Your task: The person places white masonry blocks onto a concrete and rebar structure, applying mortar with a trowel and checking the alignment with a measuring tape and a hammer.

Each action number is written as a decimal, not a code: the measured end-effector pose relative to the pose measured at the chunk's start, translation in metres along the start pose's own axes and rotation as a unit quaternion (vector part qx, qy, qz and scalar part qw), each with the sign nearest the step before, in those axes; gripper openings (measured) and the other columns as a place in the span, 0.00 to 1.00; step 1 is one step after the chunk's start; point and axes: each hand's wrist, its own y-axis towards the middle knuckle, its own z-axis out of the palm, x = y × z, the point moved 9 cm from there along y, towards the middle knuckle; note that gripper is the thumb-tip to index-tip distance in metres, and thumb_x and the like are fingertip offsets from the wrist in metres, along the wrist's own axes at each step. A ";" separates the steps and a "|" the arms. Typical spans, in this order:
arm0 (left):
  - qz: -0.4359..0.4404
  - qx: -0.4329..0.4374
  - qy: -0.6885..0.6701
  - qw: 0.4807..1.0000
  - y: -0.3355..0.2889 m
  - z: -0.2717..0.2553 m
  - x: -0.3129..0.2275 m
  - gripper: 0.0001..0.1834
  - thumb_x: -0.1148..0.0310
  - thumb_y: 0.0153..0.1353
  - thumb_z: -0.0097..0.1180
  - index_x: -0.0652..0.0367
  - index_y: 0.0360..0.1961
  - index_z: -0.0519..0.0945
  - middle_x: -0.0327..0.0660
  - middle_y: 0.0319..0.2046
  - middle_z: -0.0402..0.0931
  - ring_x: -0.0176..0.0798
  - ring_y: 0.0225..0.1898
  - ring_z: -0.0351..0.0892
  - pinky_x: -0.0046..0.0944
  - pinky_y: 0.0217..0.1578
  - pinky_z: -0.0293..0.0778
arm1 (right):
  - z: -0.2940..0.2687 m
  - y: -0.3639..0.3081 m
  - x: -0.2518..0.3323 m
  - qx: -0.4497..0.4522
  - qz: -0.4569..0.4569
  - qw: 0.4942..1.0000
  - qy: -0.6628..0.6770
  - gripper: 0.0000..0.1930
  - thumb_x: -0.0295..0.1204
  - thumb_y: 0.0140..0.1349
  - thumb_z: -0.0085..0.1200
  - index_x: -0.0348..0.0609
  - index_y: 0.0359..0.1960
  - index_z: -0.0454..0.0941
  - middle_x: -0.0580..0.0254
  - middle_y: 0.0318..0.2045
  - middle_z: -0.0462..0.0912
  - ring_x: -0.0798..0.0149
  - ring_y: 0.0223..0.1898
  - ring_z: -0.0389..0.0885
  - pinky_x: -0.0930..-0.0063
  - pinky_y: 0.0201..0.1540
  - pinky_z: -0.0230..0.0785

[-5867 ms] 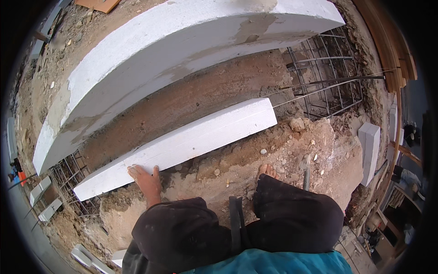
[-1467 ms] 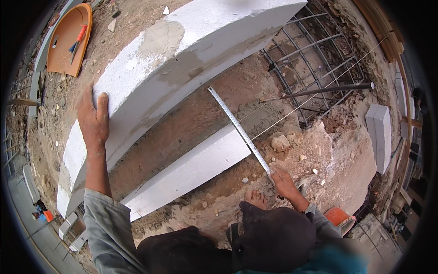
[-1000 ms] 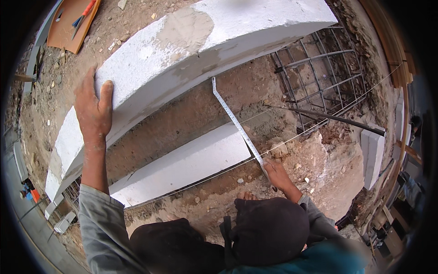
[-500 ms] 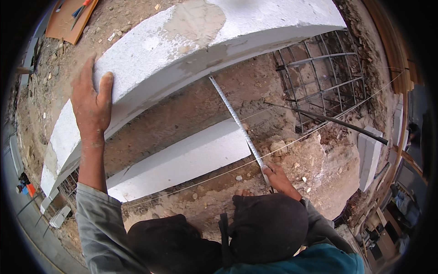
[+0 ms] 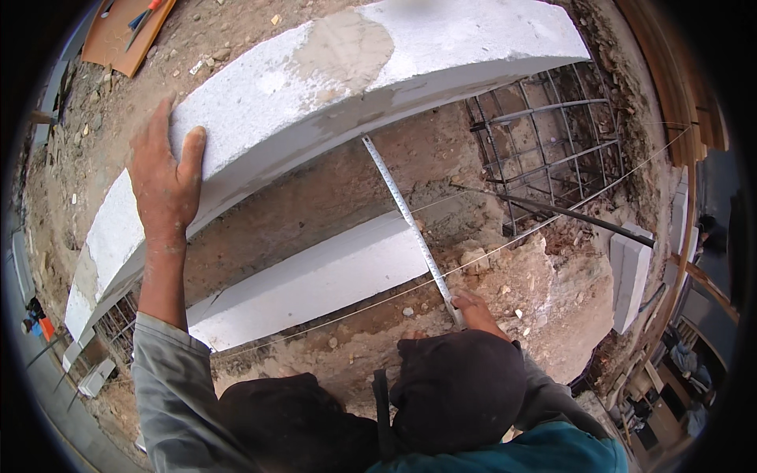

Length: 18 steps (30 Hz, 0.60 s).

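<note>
My left hand (image 5: pixel 167 185) leans on the long white block wall (image 5: pixel 260 87), thumb and fingers stretched apart over its top. Farther right, my right hand (image 5: pixel 476 310) is closed round the near end of a long silver ruler (image 5: pixel 400 200) with graduation marks. The ruler slants away across the trench, over the end of a lower white block (image 5: pixel 315 288), and its far tip is at or near the wall's side face. Whether that tip touches the wall I cannot tell. My knees hide part of the ground below my right hand.
A taut string (image 5: pixel 544 225) crosses the trench. Tied rebar (image 5: pixel 552 142) stands at the right, with a dark rod (image 5: pixel 583 217) lying near it. Grey-white blocks (image 5: pixel 628 276) lean beyond broken concrete. An orange board (image 5: pixel 118 39) with tools lies far left.
The view has shifted slightly. My right hand still grips the ruler's near end, and my left hand stays on the wall.
</note>
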 end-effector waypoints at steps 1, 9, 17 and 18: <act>0.002 -0.004 0.006 1.000 0.000 -0.001 0.000 0.33 0.48 0.67 0.47 0.57 0.67 0.68 0.58 0.61 0.70 0.57 0.64 0.66 0.50 0.66 0.59 | 0.000 0.003 -0.004 0.005 0.002 1.000 -0.001 0.26 0.39 0.63 0.50 0.32 0.58 0.75 0.45 0.58 0.77 0.52 0.63 0.71 0.67 0.65 0.58; -0.016 0.009 -0.006 1.000 0.000 0.003 0.001 0.34 0.47 0.67 0.46 0.57 0.68 0.67 0.58 0.61 0.70 0.57 0.64 0.67 0.51 0.66 0.59 | 0.004 0.010 -0.003 -0.015 0.004 1.000 -0.002 0.20 0.37 0.63 0.49 0.35 0.49 0.80 0.50 0.45 0.83 0.56 0.50 0.77 0.68 0.57 0.64; -0.008 -0.007 0.015 1.000 -0.001 0.003 0.000 0.34 0.46 0.67 0.46 0.56 0.68 0.67 0.57 0.62 0.69 0.57 0.65 0.66 0.51 0.66 0.59 | 0.006 0.019 -0.013 -0.027 -0.016 0.999 -0.017 0.25 0.40 0.63 0.47 0.31 0.53 0.77 0.39 0.52 0.78 0.49 0.57 0.74 0.65 0.62 0.62; -0.008 -0.007 0.016 1.000 -0.001 0.004 -0.001 0.34 0.46 0.67 0.46 0.56 0.68 0.67 0.57 0.62 0.69 0.57 0.65 0.67 0.51 0.66 0.59 | 0.004 0.022 -0.021 -0.042 -0.015 0.999 -0.016 0.26 0.40 0.63 0.47 0.30 0.54 0.76 0.37 0.55 0.77 0.47 0.59 0.73 0.64 0.63 0.61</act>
